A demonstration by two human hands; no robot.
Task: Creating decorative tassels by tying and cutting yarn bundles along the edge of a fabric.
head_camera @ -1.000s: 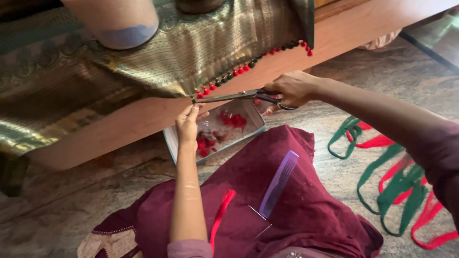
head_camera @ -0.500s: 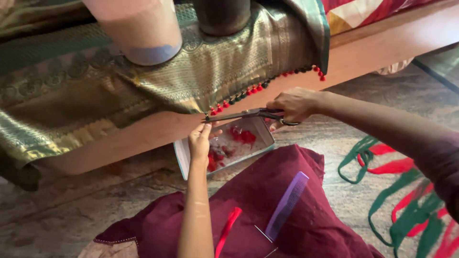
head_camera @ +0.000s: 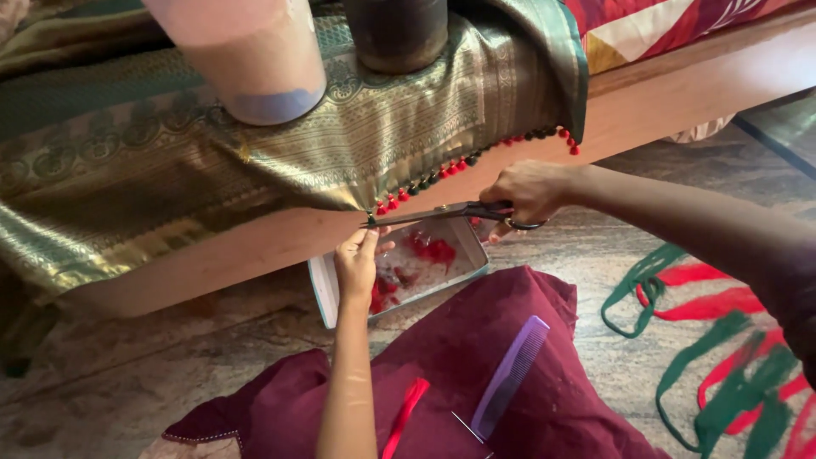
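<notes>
arms: bare forearms | right sleeve (head_camera: 799, 297): dark maroon | lap: maroon garment

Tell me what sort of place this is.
Probably a room in a home, used for hand sewing on the floor: a wooden bed frame draped with green and gold woven cloth, a stone floor, and scissors trimming its tassel edge.

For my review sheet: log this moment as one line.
right hand: holds scissors | left hand: at green-gold fabric edge | below: tray
</notes>
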